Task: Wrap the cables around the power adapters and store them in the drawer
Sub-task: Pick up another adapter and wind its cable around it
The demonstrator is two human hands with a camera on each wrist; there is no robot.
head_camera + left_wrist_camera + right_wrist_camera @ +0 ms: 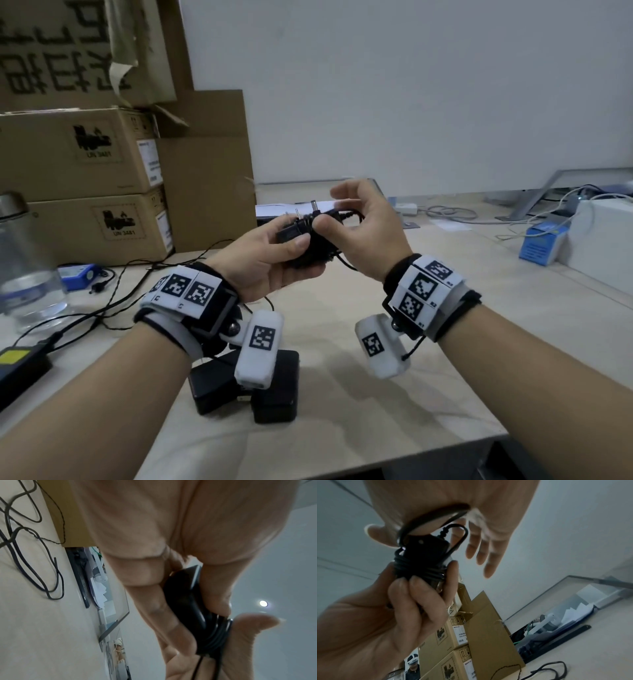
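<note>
- Two hands are held together above the desk [376, 394]: the black power adapter [301, 245] is clamped in the left hand [270, 263] between thumb and curled fingers, with its plug prongs upward.
- The cable [419, 568] is seen coiled in several turns round the adapter body; the last stretch, ending in the barrel connector [314, 207], is pinched by the thumb and forefinger of the right hand [363, 233], whose other fingers are spread loose.
- The wrap is judged nearly finished, with only the free end left to tuck.
- A risk is judged in that free end: if the pinch is released before it is tucked, the turns could spring loose, since nothing else is seen to hold them.
- A short loop [344, 262] hangs under the right palm and could snag on the wrist gear.
- Two more black adapters [270, 394] lie on the desk just below the left wrist and could be knocked when the hands are lowered.
- Loose cables [113, 294], a charger brick [17, 370] and a water bottle [24, 260] crowd the left side; open desk is left ahead and to the right.
- No drawer is seen in any view.
</note>
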